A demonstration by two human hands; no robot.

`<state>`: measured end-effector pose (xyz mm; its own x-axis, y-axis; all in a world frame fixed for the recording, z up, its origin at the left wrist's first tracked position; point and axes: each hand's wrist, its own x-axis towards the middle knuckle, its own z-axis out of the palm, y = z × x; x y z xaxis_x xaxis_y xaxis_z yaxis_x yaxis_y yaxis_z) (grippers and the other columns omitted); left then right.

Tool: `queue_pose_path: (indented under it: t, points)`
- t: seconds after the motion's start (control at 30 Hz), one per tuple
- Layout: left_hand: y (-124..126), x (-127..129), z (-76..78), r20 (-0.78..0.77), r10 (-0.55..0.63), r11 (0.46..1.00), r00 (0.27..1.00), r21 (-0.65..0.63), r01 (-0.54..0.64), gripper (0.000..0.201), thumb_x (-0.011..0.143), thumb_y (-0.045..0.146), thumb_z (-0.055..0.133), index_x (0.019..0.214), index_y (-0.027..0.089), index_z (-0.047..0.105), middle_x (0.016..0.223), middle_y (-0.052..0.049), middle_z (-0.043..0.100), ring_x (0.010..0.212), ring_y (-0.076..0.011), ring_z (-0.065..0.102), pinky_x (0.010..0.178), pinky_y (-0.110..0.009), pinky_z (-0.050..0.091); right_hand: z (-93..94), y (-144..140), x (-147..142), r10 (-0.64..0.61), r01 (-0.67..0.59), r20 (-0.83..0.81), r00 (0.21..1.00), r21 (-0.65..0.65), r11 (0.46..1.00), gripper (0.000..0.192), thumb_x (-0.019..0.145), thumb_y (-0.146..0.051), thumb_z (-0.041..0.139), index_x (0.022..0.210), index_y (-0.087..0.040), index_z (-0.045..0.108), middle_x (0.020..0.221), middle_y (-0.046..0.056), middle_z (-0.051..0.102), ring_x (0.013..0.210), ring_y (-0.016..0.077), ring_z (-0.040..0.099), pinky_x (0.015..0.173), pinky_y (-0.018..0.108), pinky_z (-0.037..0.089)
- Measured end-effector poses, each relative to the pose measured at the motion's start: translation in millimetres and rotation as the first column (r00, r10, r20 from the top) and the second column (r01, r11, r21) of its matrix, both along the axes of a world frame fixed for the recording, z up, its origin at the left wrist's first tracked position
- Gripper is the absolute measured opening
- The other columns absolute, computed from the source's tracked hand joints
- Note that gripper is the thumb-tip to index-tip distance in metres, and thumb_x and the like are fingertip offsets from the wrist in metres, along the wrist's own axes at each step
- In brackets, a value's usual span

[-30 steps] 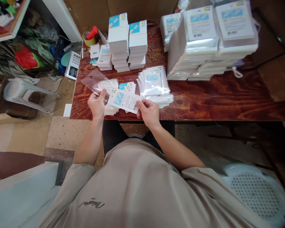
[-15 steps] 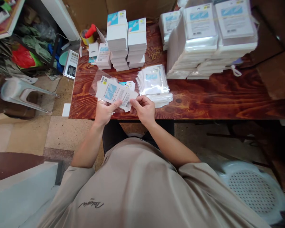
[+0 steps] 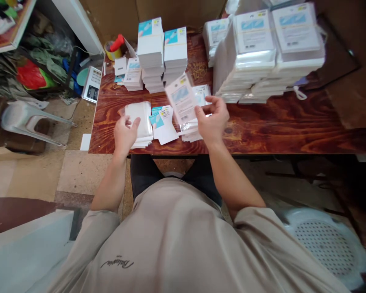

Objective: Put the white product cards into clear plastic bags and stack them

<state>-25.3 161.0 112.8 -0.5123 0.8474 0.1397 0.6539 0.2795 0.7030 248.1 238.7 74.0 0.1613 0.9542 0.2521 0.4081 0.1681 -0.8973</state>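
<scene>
My left hand (image 3: 125, 132) rests at the left edge of a pile of clear plastic sleeves (image 3: 142, 118), its thumb and fingers apart. Over a stack of filled sleeves, my right hand (image 3: 212, 118) has its fingers spread. A printed packaging card in a clear sleeve (image 3: 181, 99) lies tilted above that stack, its right edge at my right thumb; the visible fingertips are clear of it. Part of the filled stack (image 3: 203, 92) shows behind the card. Between the two piles lie several loose white and blue cards (image 3: 166, 128), fanned out on the wooden table (image 3: 262, 134).
Tall stacks of cards (image 3: 151, 47) stand at the table's back. Large bundles of sleeved cards (image 3: 253, 61) rise at the back right. Rubber bands (image 3: 199, 71) lie between them. A tape roll (image 3: 113, 53) sits at the back left corner, with a calculator-like device (image 3: 92, 85) beside the table.
The card and sleeve have left my left hand and now appear by my right hand over the filled stack. My right hand moved right and up; my left moved left to the sleeve pile.
</scene>
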Motion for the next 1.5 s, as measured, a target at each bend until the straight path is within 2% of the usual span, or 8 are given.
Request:
queue_pose_path:
  t: [0.17, 0.3, 0.4, 0.67, 0.8, 0.97, 1.13, 1.5]
  points:
    - [15, -43, -21.0, -0.148, 0.084, 0.950, 0.985, -0.286, -0.124, 0.051, 0.072, 0.044, 0.085, 0.108, 0.013, 0.066, 0.106, -0.013, 0.072, 0.095, -0.0258, 0.068, 0.085, -0.036, 0.051, -12.2, 14, 18, -0.235, 0.247, 0.504, 0.831, 0.046, 0.968, 0.040, 0.086, -0.030, 0.066, 0.121, -0.011, 0.062, 0.123, 0.021, 0.062, 0.122, 0.0388, 0.050, 0.103, 0.063, 0.040]
    - [15, -55, -25.2, 0.030, 0.071, 0.956, 0.997, -0.286, -0.060, 0.033, 0.069, 0.039, 0.084, 0.084, 0.015, 0.067, 0.081, -0.006, 0.071, 0.069, -0.0182, 0.064, 0.063, -0.028, 0.044, -0.9, -10, -2, 0.113, -0.219, 0.569, 0.814, 0.121, 0.968, 0.034, 0.094, -0.034, 0.061, 0.121, -0.014, 0.068, 0.125, 0.018, 0.065, 0.121, 0.0347, 0.054, 0.102, 0.052, 0.041]
    - [12, -57, -18.1, 0.053, 0.016, 0.950, 0.998, -0.313, 0.001, 0.028, 0.075, 0.042, 0.078, 0.072, 0.016, 0.068, 0.064, -0.005, 0.065, 0.056, -0.0172, 0.058, 0.055, -0.029, 0.038, 14.6, -28, -21, 0.484, -0.686, 0.709, 0.513, -0.001, 0.727, 0.033, 0.092, -0.037, 0.069, 0.117, -0.016, 0.072, 0.126, 0.014, 0.069, 0.121, 0.0327, 0.055, 0.100, 0.046, 0.040]
    - [-4, -52, 13.8, -0.261, -0.160, 0.959, 0.952, -0.271, 0.087, 0.038, 0.094, 0.037, 0.055, 0.062, 0.018, 0.062, 0.066, -0.009, 0.064, 0.069, -0.0230, 0.062, 0.068, -0.033, 0.044, 39.6, -41, -36, 0.581, -0.742, 0.809, 0.088, -0.335, 0.580, 0.027, 0.101, -0.014, 0.045, 0.104, -0.010, 0.072, 0.112, 0.016, 0.073, 0.104, 0.0286, 0.066, 0.074, 0.036, 0.039]
    - [-1, -43, 8.6, 0.244, 0.006, 0.998, 0.970, 0.057, -0.021, 0.020, 0.087, 0.033, 0.065, 0.084, 0.015, 0.073, 0.079, -0.008, 0.072, 0.072, -0.0200, 0.069, 0.067, -0.030, 0.055, 36.3, -39, -29, 0.559, -0.736, 0.794, 0.237, -0.229, 0.637, 0.027, 0.099, -0.012, 0.046, 0.102, -0.011, 0.073, 0.097, 0.013, 0.076, 0.088, 0.0254, 0.070, 0.069, 0.035, 0.040]
    - [9, -25, 1.7, 0.647, -0.007, 0.967, 0.762, 0.199, -0.160, 0.023, 0.079, 0.034, 0.081, 0.086, 0.014, 0.073, 0.080, -0.007, 0.073, 0.068, -0.0171, 0.072, 0.065, -0.029, 0.060, 37.1, -52, -18, 0.322, -0.345, 0.147, 0.935, 0.166, 0.924, 0.029, 0.099, -0.038, 0.058, 0.092, -0.018, 0.077, 0.084, 0.006, 0.076, 0.073, 0.0179, 0.067, 0.068, 0.030, 0.048]
    - [9, -1, 3.0, 0.784, -0.057, 0.959, 0.618, 0.215, -0.185, 0.026, 0.077, 0.037, 0.085, 0.086, 0.016, 0.071, 0.084, -0.007, 0.075, 0.073, -0.0169, 0.074, 0.067, -0.027, 0.061, 31.1, -71, -25, 0.241, -0.366, -0.492, 0.837, -0.174, 0.914, 0.037, 0.078, -0.052, 0.082, 0.069, -0.017, 0.072, 0.061, -0.001, 0.062, 0.051, 0.0098, 0.049, 0.049, 0.025, 0.040]
    - [-5, 38, 2.2, 0.835, -0.101, 0.973, 0.541, 0.197, -0.122, 0.038, 0.071, 0.043, 0.088, 0.090, 0.017, 0.068, 0.085, -0.005, 0.074, 0.074, -0.0177, 0.072, 0.068, -0.033, 0.062, -7.9, -61, -52, -0.009, -0.069, -0.542, 0.840, -0.123, 0.990, 0.040, 0.081, -0.055, 0.074, 0.069, -0.018, 0.065, 0.064, -0.002, 0.054, 0.061, 0.0102, 0.047, 0.059, 0.025, 0.042]
